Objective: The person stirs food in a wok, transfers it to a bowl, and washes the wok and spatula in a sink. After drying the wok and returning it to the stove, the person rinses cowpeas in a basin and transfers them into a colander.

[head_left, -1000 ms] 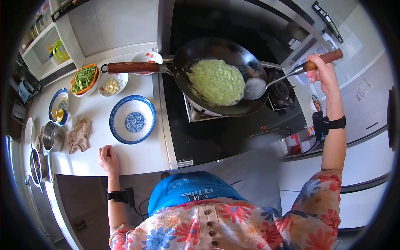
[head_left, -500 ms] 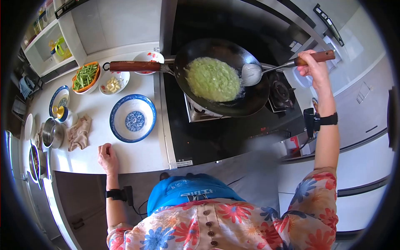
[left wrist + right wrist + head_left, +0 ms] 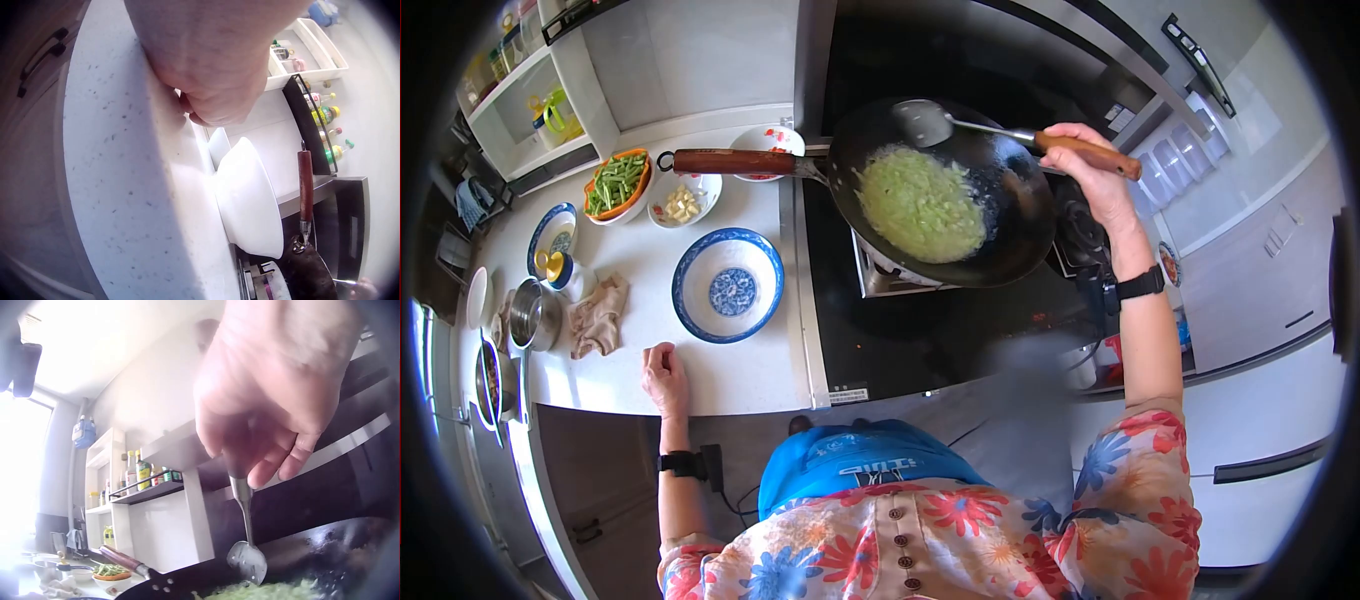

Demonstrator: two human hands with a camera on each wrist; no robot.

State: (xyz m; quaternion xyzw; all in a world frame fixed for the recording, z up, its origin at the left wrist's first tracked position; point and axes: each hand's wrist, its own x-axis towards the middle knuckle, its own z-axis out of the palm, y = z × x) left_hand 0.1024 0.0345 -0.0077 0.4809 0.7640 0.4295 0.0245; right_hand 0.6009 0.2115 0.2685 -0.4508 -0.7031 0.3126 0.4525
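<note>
My right hand [image 3: 1094, 178] grips the wooden handle of a metal wok spatula [image 3: 925, 123], its head over the far side of the wok [image 3: 1022, 235]. In the right wrist view the spatula head [image 3: 247, 562] hangs just above pale green shredded food [image 3: 269, 590]. That food [image 3: 920, 208] lies in a wet, flat mass across the wok's middle and left. My left hand [image 3: 665, 382] rests loosely curled at the counter's front edge, holding nothing. Nearest to it stands a blue-and-white bowl [image 3: 728, 252] with nothing in it; the left wrist view shows the bowl's white outside [image 3: 250, 203].
The wok's wooden handle [image 3: 735, 162] juts left over the counter [image 3: 640, 270]. Behind the bowl stand cut green vegetables [image 3: 616, 184] in an orange-rimmed basket and a dish of pale chopped pieces [image 3: 682, 205]. A beige cloth [image 3: 600, 315] and a metal pot [image 3: 535, 313] lie further left.
My right hand has swung left and inward, lifting the spatula from the food's right edge to the wok's far side. The food has been flattened and shifted slightly. My left hand stays at the counter edge.
</note>
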